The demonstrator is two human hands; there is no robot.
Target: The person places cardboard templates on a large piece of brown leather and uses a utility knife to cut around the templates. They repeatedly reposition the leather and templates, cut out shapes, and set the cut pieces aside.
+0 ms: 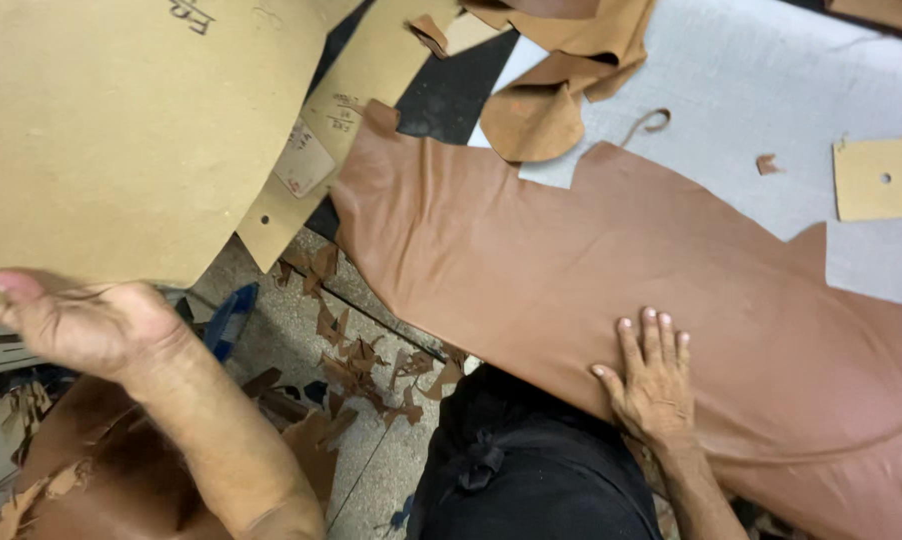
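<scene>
The left hand (81, 325) pinches the lower edge of a large cardboard pattern (131, 130), held up left of the brown leather hide (591, 270), whose long axis runs rightward across the counter (771, 70) under the flat, open right hand (656, 380).

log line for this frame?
left hand: holds cardboard pattern | right hand: flat on brown leather | floor: leather scraps

Reddish-brown leather hide (611, 270), plain and smooth, over a pale grey counter (771, 80). Tan cardboard pattern (121, 130) with dark handwritten marks, beside smaller tan card pieces (881, 178) and lighter orange-brown leather offcuts (551, 90). Speckled grey floor (371, 440) strewn with brown scraps (356, 355); black clothing (531, 470) below.
</scene>
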